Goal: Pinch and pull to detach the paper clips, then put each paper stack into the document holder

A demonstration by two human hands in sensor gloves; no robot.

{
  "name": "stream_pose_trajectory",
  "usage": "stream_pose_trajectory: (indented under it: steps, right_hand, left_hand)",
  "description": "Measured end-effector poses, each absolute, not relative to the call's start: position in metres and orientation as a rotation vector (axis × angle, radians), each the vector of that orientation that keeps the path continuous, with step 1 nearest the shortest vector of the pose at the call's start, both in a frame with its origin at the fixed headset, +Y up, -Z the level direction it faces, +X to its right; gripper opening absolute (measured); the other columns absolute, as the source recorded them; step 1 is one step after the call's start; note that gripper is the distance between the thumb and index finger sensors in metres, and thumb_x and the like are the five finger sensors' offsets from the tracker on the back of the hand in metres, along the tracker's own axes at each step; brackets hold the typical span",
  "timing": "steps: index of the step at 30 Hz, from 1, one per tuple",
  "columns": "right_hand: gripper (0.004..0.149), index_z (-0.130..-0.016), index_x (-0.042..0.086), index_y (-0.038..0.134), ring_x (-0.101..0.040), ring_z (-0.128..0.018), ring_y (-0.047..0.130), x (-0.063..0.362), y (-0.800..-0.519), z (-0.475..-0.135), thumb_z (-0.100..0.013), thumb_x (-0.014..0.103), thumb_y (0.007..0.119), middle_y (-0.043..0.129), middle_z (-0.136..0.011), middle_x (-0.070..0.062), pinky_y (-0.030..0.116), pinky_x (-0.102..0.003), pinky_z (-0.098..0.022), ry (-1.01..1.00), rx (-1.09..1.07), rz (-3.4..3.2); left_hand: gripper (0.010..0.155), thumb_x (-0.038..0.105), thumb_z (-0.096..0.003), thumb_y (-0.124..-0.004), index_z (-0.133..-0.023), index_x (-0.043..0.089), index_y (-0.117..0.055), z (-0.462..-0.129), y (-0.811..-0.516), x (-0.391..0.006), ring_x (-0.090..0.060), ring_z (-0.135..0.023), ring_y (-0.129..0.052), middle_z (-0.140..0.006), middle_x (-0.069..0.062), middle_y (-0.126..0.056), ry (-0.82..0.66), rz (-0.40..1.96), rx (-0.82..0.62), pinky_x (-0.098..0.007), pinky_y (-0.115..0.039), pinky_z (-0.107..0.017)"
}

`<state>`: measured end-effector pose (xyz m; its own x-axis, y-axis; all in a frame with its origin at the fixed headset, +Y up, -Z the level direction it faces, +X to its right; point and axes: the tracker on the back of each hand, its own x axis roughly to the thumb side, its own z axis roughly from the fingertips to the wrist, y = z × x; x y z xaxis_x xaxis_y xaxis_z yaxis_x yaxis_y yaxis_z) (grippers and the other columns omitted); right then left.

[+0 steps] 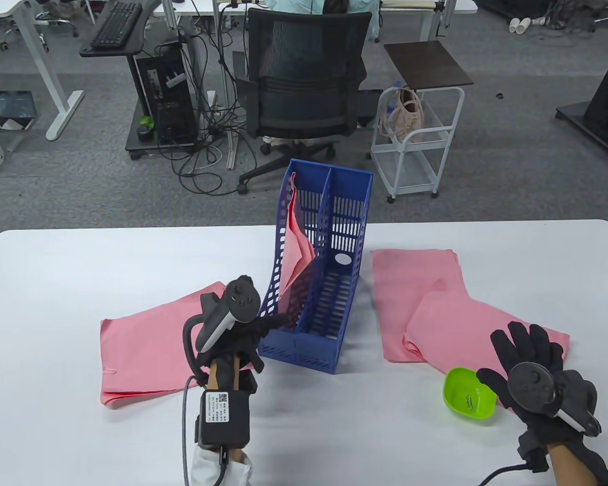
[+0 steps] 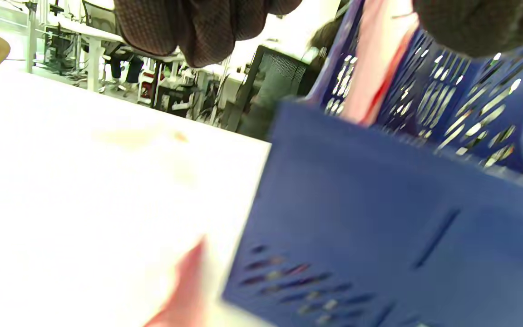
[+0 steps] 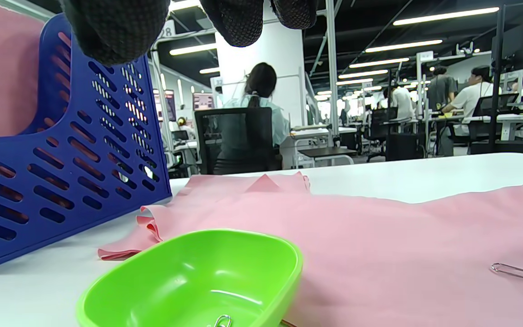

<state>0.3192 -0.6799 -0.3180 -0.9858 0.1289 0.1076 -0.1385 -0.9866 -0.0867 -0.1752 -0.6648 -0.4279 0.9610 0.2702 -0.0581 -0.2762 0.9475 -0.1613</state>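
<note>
Blue plastic, slotted along its sides, the document holder (image 1: 324, 283) stands upright near the middle of the white table (image 1: 81, 263), with two compartments; a pink paper stack (image 1: 296, 248) leans inside the left one, its top edge poking above the rim. The left hand (image 1: 243, 334) is at the holder's low front left corner, and one of its fingers (image 1: 276, 320) reaches out against that pink stack at the holder's opening; whether the others curl on anything I cannot tell, since the tracker covers them and the left wrist view is blurred. Another pink stack (image 1: 147, 349) lies flat on the table beside and partly under that hand, a small paper clip (image 1: 109, 370) on its left edge. To the right of the holder two more pink stacks overlap: a far one (image 1: 415, 273) and a near one (image 1: 466, 324). The right hand (image 1: 537, 379) rests over the near stack's right corner with its fingers (image 1: 524, 341) spread and straight, holding nothing. Just beside it sits a green dish (image 1: 468, 392) with a loose clip (image 3: 219, 321) inside, and the right wrist view shows a further clip (image 3: 518, 271) on the near stack
</note>
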Motion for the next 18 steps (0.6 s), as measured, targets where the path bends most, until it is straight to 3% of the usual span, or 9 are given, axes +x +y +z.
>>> stream_pose_trajectory:
  steps: [5, 9, 15, 18]
  right_hand:
    - [0.078, -0.118, 0.014, 0.035, -0.058, -0.109, 0.014, 0.316, -0.684, -0.32, -0.055, 0.052, 0.061, 0.021, -0.124, -0.028, 0.02, -0.07, -0.08, -0.107, 0.162, 3.022]
    - [0.078, -0.118, 0.014, 0.035, -0.058, -0.109, 0.013, 0.316, -0.686, -0.321, -0.055, 0.052, 0.061, 0.021, -0.124, -0.028, 0.02, -0.069, -0.08, -0.092, 0.162, 3.03]
    - [0.078, -0.118, 0.014, 0.035, -0.059, -0.109, 0.013, 0.315, -0.686, -0.32, -0.055, 0.052, 0.061, 0.021, -0.124, -0.028, 0.02, -0.069, -0.08, -0.075, 0.161, 3.037]
    - [0.077, -0.118, 0.014, 0.035, -0.059, -0.109, 0.012, 0.315, -0.686, -0.32, -0.055, 0.052, 0.061, 0.02, -0.124, -0.028, 0.02, -0.069, -0.08, -0.071, 0.162, 3.039]
  left_hand:
    - [0.109, 0.059, -0.0384, -0.076, -0.121, 0.009, -0.026, -0.427, -0.695, -0.197, -0.048, -0.112, -0.057, -0.122, -0.027, -0.036, 0.078, 0.193, -0.366, -0.061, -0.057, -0.079]
    - [0.098, 0.049, -0.0443, -0.078, -0.12, 0.012, -0.029, -0.426, -0.722, -0.209, -0.047, -0.111, -0.059, -0.122, -0.028, -0.034, 0.095, 0.144, -0.506, -0.06, -0.057, -0.079]
    - [0.072, 0.035, -0.0571, -0.063, -0.119, 0.016, -0.03, -0.423, -0.753, -0.219, -0.045, -0.11, -0.058, -0.121, -0.025, -0.035, 0.175, 0.143, -0.593, -0.058, -0.057, -0.079]
    - [0.067, 0.034, -0.059, -0.058, -0.118, 0.012, -0.035, -0.422, -0.755, -0.219, -0.042, -0.106, -0.062, -0.117, -0.02, -0.053, 0.263, 0.088, -0.547, -0.055, -0.057, -0.077]
